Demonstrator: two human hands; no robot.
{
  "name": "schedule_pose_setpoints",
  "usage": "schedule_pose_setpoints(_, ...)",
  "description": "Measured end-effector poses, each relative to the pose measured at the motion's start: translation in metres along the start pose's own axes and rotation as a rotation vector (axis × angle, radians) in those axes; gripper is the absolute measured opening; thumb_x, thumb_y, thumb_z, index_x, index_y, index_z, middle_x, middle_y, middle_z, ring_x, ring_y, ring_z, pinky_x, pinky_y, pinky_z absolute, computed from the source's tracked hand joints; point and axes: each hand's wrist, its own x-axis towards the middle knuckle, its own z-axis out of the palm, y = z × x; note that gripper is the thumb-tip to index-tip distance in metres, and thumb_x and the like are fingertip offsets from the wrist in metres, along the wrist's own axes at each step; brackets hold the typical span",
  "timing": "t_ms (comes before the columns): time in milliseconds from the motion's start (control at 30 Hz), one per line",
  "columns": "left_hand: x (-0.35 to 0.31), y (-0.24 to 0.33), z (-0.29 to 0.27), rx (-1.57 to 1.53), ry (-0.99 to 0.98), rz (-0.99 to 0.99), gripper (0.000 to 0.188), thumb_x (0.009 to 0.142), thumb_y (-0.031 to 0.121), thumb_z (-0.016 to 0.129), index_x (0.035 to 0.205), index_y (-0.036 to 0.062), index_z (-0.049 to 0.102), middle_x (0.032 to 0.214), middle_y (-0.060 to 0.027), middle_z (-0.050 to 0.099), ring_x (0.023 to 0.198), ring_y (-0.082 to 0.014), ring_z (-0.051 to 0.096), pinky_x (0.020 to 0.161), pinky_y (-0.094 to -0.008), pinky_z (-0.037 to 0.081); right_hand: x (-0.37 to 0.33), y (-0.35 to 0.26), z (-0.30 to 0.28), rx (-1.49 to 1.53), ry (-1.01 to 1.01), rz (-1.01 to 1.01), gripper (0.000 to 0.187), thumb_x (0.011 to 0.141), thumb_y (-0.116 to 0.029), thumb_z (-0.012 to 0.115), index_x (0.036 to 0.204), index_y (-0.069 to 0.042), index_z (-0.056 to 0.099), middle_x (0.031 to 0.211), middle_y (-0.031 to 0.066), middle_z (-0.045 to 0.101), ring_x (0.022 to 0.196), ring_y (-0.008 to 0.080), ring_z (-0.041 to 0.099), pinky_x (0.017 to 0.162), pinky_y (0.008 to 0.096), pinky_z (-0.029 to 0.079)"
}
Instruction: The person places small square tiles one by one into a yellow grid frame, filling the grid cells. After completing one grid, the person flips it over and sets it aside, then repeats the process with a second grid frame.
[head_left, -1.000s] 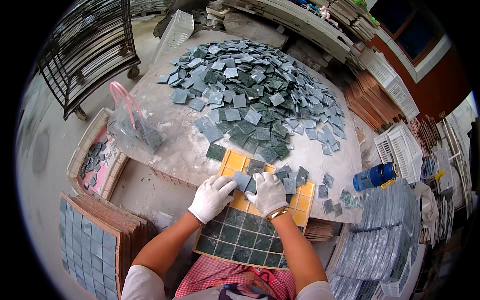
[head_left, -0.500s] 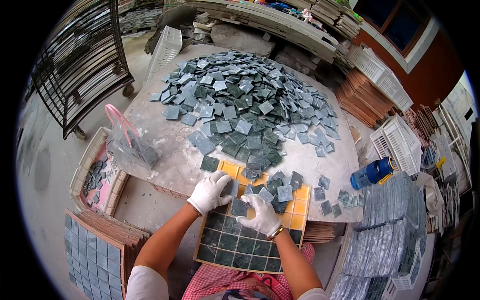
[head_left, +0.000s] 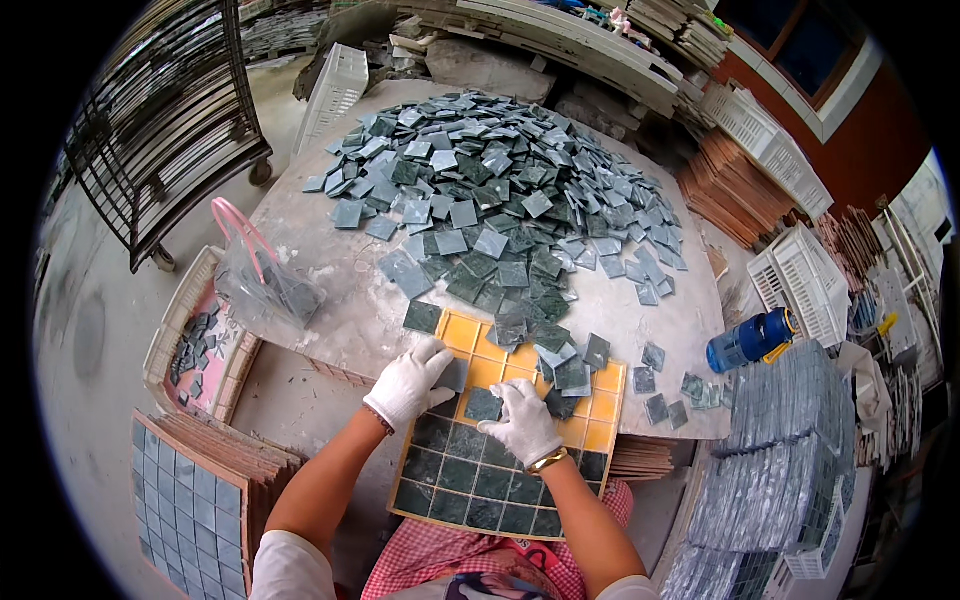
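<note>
A yellow gridded tray [head_left: 487,372] with a thin wooden rim lies tilted across my lap and the table edge. Dark green square tiles [head_left: 455,473] fill its near rows, while several loose tiles [head_left: 572,375] lie heaped over its right far cells. My left hand [head_left: 408,386], in a white glove, is closed on a grey tile [head_left: 454,375] at the tray's left side. In the matching glove, my right hand [head_left: 524,426] pinches a dark green tile [head_left: 484,405] just above the filled rows. Its fingertips partly cover that tile.
A big heap of loose tiles [head_left: 480,190] spreads over the stone table [head_left: 350,300]. A clear bag with pink handles [head_left: 262,270] and a blue bottle [head_left: 748,340] stand on either side. Tile-faced panels [head_left: 190,500] lean at lower left; stacked tile sheets [head_left: 780,460] rise at right.
The loose tiles on the tray have shifted right, baring yellow cells in the middle. My right hand has moved slightly right and down. My left hand still holds its grey tile.
</note>
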Motion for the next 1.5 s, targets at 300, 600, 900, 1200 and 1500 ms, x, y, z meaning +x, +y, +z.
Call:
schedule_pose_setpoints(300,0.005,0.007,-0.009,-0.269,0.035,-0.064,0.047,0.071,0.017,0.075,0.112,0.0050,0.056,0.107,-0.0129,0.057,0.089,-0.0303,0.062,0.077,-0.0373,0.052,-0.009,-0.007,0.013,0.085,0.087,-0.078,0.047,0.076,-0.014,0.073,0.118,0.001,0.057,0.113,0.0147,0.057,0.094,0.0274,0.063,0.080,0.0337,0.052)
schedule_pose_setpoints(600,0.003,0.038,0.041,-1.603,-0.455,-0.583,0.029,0.099,0.024,0.049,0.103,-0.0032,0.056,0.091,-0.0115,0.064,0.075,-0.0144,0.064,0.067,-0.0242,0.053,-0.051,-0.001,-0.032,0.443,0.234,0.135,0.050,0.078,-0.007,0.072,0.123,0.003,0.053,0.124,0.0151,0.052,0.082,0.0155,0.062,0.072,0.0269,0.055)
schedule_pose_setpoints(900,-0.009,0.051,0.022,-0.465,0.135,-0.164,0.015,0.086,0.012,0.060,0.097,0.0024,0.065,0.090,-0.0138,0.063,0.086,-0.0314,0.062,0.076,-0.0369,0.050,-0.035,0.017,-0.014,0.084,0.452,-0.051,0.018,0.081,-0.006,0.065,0.099,-0.003,0.065,0.089,0.0119,0.065,0.079,0.0301,0.064,0.071,0.0338,0.051)
schedule_pose_setpoints(1200,-0.055,0.065,0.042,0.023,0.142,0.073,0.045,0.077,0.014,0.067,0.120,0.0061,0.057,0.124,-0.0132,0.055,0.119,-0.0310,0.050,0.103,-0.0450,0.037,-0.029,0.018,-0.006,-0.069,0.159,-0.021,0.027,0.082,-0.017,0.066,0.107,-0.006,0.064,0.105,0.0101,0.061,0.092,0.0278,0.062,0.078,0.0371,0.051)
schedule_pose_setpoints(1500,-0.040,0.088,0.071,0.227,-0.070,0.100,0.068,0.081,0.042,0.061,0.137,0.0062,0.044,0.142,-0.0120,0.044,0.134,-0.0279,0.037,0.111,-0.0505,0.021,-0.054,0.044,-0.040,0.078,0.494,0.382,0.048,0.076,-0.020,0.073,0.119,-0.005,0.057,0.110,0.0156,0.060,0.097,0.0325,0.061,0.081,0.0397,0.050)
